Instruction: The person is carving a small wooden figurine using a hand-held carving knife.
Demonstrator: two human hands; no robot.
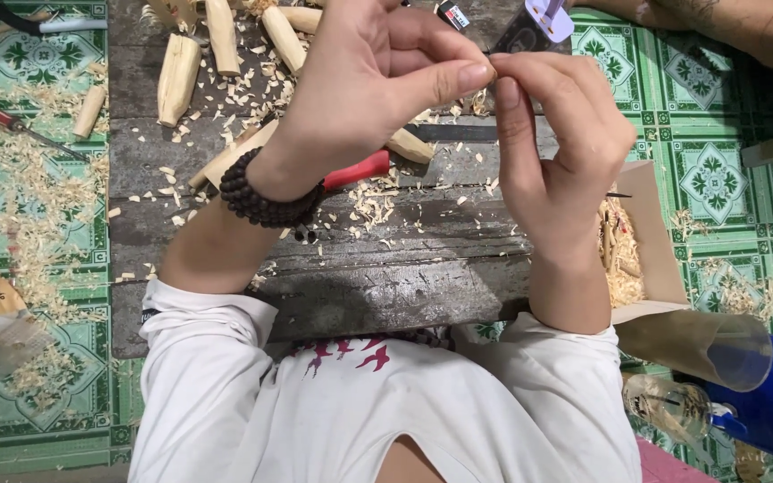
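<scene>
White shirt sleeves sit nearest me, and beyond them my left hand point(378, 80), a dark bead bracelet point(261, 201) on its wrist, meets my right hand point(552, 134) over the worn wooden board point(386, 277). Both hands are pinched nearly closed, thumb and forefinger tips touching around something too small to make out, perhaps a thin sliver. Carved wood pegs point(181, 76) and shavings lie far left; a red-handled tool point(360, 170) lies under my left wrist.

Rough weathered wooden board point(386, 268), pale raw wood pegs point(178, 79), glossy patterned floor tiles point(717, 179), matt cardboard box point(650, 233).
</scene>
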